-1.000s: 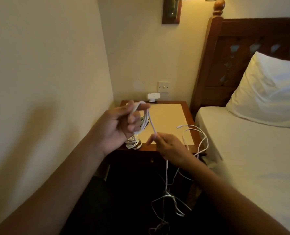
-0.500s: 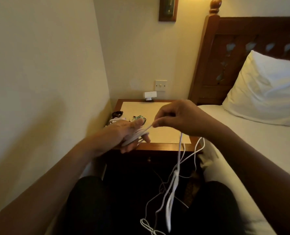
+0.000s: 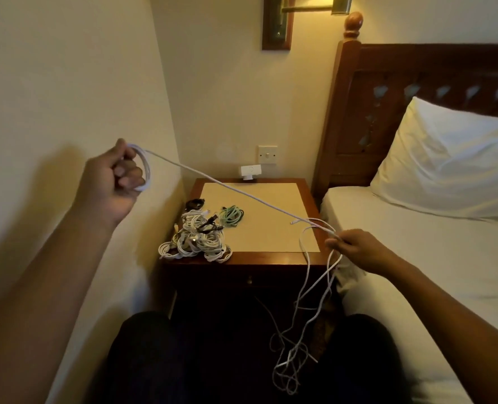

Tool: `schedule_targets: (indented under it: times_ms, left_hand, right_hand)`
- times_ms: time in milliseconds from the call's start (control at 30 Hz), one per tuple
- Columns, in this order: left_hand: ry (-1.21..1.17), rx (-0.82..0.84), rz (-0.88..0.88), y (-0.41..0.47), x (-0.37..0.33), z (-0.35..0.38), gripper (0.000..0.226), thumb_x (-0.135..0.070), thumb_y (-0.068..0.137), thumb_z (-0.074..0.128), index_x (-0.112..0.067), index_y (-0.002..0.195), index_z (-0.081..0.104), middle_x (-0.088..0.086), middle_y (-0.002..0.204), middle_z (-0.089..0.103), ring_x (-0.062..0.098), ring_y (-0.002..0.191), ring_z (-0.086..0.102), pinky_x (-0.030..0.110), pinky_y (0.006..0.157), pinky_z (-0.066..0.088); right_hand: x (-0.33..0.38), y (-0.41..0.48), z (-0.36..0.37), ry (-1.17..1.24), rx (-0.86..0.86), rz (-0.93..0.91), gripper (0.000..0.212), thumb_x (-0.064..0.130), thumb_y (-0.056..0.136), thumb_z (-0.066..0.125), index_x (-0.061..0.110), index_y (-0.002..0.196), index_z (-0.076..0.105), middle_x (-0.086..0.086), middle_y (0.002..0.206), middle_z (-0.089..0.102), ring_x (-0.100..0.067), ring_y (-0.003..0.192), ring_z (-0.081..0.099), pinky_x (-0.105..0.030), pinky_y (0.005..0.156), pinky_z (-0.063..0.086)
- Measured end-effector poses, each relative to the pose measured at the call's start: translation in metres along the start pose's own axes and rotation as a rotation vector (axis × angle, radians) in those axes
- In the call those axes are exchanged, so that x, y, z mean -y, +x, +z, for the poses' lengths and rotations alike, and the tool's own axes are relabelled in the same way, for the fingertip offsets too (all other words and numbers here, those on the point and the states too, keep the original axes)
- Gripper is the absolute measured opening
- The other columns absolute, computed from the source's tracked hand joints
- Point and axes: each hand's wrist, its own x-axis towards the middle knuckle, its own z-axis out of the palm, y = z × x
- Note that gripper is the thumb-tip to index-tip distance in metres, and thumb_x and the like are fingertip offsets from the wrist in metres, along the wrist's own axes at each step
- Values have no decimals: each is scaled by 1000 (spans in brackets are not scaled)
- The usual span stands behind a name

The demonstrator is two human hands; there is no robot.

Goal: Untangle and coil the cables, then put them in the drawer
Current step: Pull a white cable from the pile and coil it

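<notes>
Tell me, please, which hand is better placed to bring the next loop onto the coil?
Right, probably: the right hand pinches the white cable beside its hanging slack, while the left hand grips the coil.

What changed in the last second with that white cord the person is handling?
The hands drew apart: the left hand rose leftward, gripping its coil, and the right hand dropped toward the bed, pinching the thin white cable, which now stretches straight between them. Both keep their hold; the tangled pile of white cables stays on the wooden nightstand.
</notes>
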Motion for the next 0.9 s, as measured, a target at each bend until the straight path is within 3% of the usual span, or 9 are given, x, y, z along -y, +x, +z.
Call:
schedule_targets:
  times_ms: [133, 233, 367, 433, 500, 600, 667, 800, 900]
  left_hand:
    - [10, -69, 14, 4, -4, -17, 31, -31, 103, 51, -16, 76, 56, -9, 49, 30, 5, 40, 26, 17, 45, 22]
    - [171, 8, -57, -8, 11, 4, 31, -29, 105, 49, -13, 79, 54, -8, 48, 29, 5, 38, 26, 16, 42, 23]
    - [365, 252, -232, -37, 35, 56, 27, -28, 99, 55, -8, 80, 58, -5, 49, 29, 6, 37, 26, 17, 38, 27]
    - [480, 378, -279, -54, 49, 84, 28, -28, 97, 58, -8, 78, 63, -3, 52, 28, 8, 38, 26, 19, 39, 25]
    - [563, 461, -296, -67, 62, 106, 30, -26, 101, 55, -7, 79, 63, -2, 52, 28, 10, 39, 26, 22, 42, 22]
    - [477, 445, -306, -77, 65, 125, 30, -28, 103, 53, -8, 82, 61, -4, 51, 30, 9, 40, 27, 21, 43, 23]
    - [315, 400, -315, -77, 57, 125, 28, -29, 102, 53, -8, 84, 58, -5, 50, 30, 7, 39, 28, 19, 42, 24]
    - [23, 319, -277, -74, 44, 117, 29, -23, 106, 46, -2, 90, 60, -2, 57, 35, 9, 47, 34, 20, 45, 34]
    - [33, 271, -163, -69, 51, 109, 30, -18, 108, 41, 3, 107, 63, 3, 69, 51, 14, 60, 51, 23, 59, 47]
  right_hand:
    - [-72, -33, -1, -81, -8, 188, 36, 33, 108, 48, 28, 81, 72, 0, 80, 68, -24, 82, 66, -25, 66, 45]
    - [-82, -43, 5, -93, 60, 196, 31, 59, 88, 59, 31, 87, 73, 5, 79, 70, -18, 81, 67, -21, 67, 48]
    - [-24, -29, 3, -93, 118, 92, 60, 44, 78, 86, 33, 129, 56, 12, 123, 58, -10, 111, 58, -18, 82, 46]
    - [31, -26, -2, 3, 137, -47, 84, 54, 77, 84, 31, 148, 45, 14, 138, 51, -8, 126, 51, -22, 95, 45]
    - [89, -31, 0, 168, 173, -221, 79, 57, 86, 73, 32, 153, 40, 14, 145, 53, -4, 132, 52, -25, 104, 47]
    - [144, -36, 23, 468, 108, -410, 31, 31, 107, 51, 18, 134, 58, 2, 99, 70, -13, 89, 69, -29, 78, 57]
    - [153, -34, 44, 730, 24, -381, 27, 30, 110, 42, 13, 115, 63, -1, 68, 48, -18, 55, 44, -32, 50, 38]
    - [118, -22, 85, 494, -92, -289, 30, 38, 110, 39, 27, 101, 66, 11, 63, 49, -5, 56, 42, -28, 56, 35]
    - [107, -32, 109, 270, 61, -194, 29, 35, 110, 40, 30, 101, 68, 18, 78, 62, 4, 67, 54, -26, 68, 43]
